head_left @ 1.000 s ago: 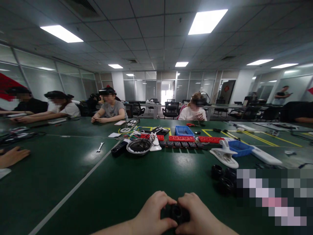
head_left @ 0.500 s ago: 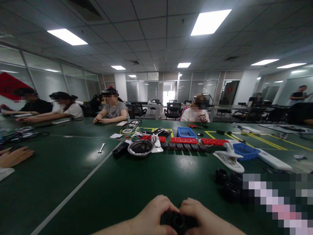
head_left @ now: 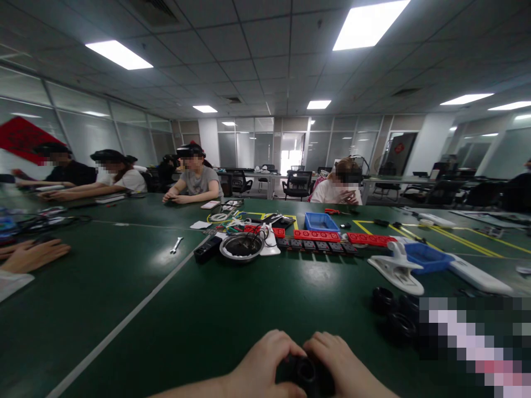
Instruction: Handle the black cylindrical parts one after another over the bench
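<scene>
At the bottom edge of the head view, my left hand (head_left: 259,367) and my right hand (head_left: 340,367) are closed together around a small black ring-shaped part (head_left: 306,373). Its round opening shows between my thumbs. Both hands sit low over the green table (head_left: 199,326). Several more black ring parts (head_left: 394,312) lie on the table to the right of my hands, apart from them.
A metal bowl (head_left: 241,246), a white clamp (head_left: 396,268), blue trays (head_left: 319,222), red and black power strips (head_left: 317,237) and a small wrench (head_left: 177,244) lie mid-table. Other people sit along the far side and the left; one person's hand (head_left: 33,254) rests at the left edge.
My hands stay closed on the black part and sit slightly lower in the picture. The view has drifted a little, shifting the table items rightward.
</scene>
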A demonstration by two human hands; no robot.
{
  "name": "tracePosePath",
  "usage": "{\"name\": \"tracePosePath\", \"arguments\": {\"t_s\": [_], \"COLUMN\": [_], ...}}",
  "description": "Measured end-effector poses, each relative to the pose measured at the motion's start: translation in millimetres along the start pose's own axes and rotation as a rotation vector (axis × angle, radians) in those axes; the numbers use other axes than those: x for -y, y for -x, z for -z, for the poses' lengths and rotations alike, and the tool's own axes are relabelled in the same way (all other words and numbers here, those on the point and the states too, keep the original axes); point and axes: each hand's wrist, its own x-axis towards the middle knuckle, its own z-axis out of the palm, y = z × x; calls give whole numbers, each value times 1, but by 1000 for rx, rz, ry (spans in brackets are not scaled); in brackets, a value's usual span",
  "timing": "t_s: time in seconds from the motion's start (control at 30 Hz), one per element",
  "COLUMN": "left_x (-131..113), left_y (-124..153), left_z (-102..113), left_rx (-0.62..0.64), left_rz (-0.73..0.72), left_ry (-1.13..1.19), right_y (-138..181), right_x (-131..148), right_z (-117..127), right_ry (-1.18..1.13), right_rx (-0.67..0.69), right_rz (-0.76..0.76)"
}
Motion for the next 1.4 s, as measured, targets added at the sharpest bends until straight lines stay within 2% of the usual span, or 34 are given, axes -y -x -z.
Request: {"name": "tracePosePath", "arguments": {"t_s": [0.1,0.23,0.3,0.4,0.5,0.63,0.73,0.9,1.07,1.27,1.4], "left_x": [2,2,0,-4,-8,-8,-4,-2,-4,-8,-12], "left_y": [0,-1,-1,0,2,4,5,2,-3,-1,0], "left_z": [4,4,2,-4,-10,-12,-8,-2,2,-1,-6], "left_rx": [35,34,30,-23,-95,-111,-85,-129,-53,-58,-130], "left_rz": [-60,-81,-63,49,148,145,81,47,26,41,125], "left_ry": [14,43,38,-12,-44,-13,7,43,22,-33,-102], "right_y": [4,3,1,0,-1,0,3,9,6,2,0], "right_x": [-2,-8,-7,0,8,9,1,-7,-6,-6,1], "right_z": [12,13,8,-3,-11,-10,-3,15,23,10,-6], "right_ry": [-157,-203,-166,-29,87,122,41,-209,-204,-169,24], "right_rx": [85,105,84,2,-92,-118,-90,47,123,56,-84], "right_rz": [52,69,12,-77,-84,-69,0,57,98,-51,-96]}}
